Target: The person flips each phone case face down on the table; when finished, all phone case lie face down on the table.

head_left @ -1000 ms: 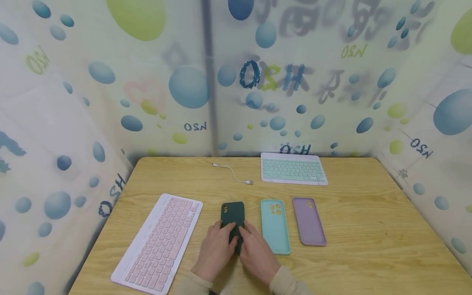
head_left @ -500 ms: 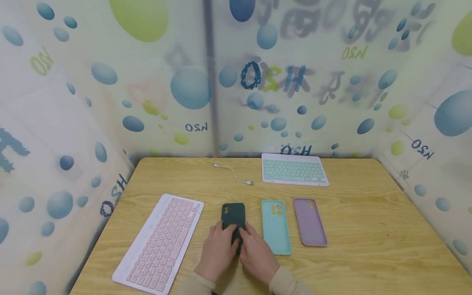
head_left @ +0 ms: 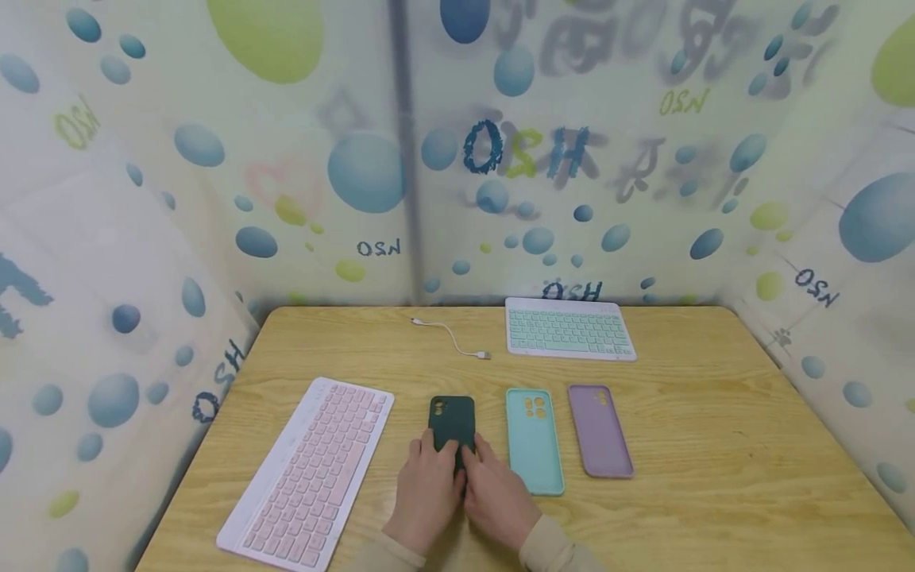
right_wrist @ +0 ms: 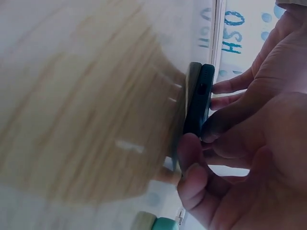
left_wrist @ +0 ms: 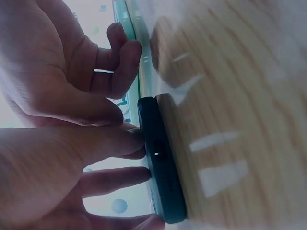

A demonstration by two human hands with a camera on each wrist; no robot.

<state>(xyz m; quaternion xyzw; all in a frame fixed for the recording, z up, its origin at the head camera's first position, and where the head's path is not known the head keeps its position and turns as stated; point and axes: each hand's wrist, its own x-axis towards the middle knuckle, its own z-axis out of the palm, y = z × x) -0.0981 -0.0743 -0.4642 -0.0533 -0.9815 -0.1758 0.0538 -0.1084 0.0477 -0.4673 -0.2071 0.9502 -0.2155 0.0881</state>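
A dark green phone case (head_left: 455,419) lies back side up on the table, its camera cutouts at the far left corner. My left hand (head_left: 429,488) holds its near left part, with fingers on the back and one at the left edge, as the left wrist view shows. My right hand (head_left: 495,492) grips the near right part, one fingertip against the side edge and its outer fingers curled. The case's short end with a port opening shows in the left wrist view. Both hands hide the near half from above. A turquoise phone case (head_left: 534,445) lies just right of my right hand.
A purple phone case (head_left: 602,433) lies farther right. To the left is a white keyboard with pink keys (head_left: 314,469). At the back are a white USB cable (head_left: 452,335) and a keyboard with mint keys (head_left: 568,329). A patterned curtain (head_left: 586,238) stands behind the table (head_left: 715,445).
My left hand has shifted slightly right and its fingers have resettled on the dark green phone case. The case and my right hand stay nearly in place.
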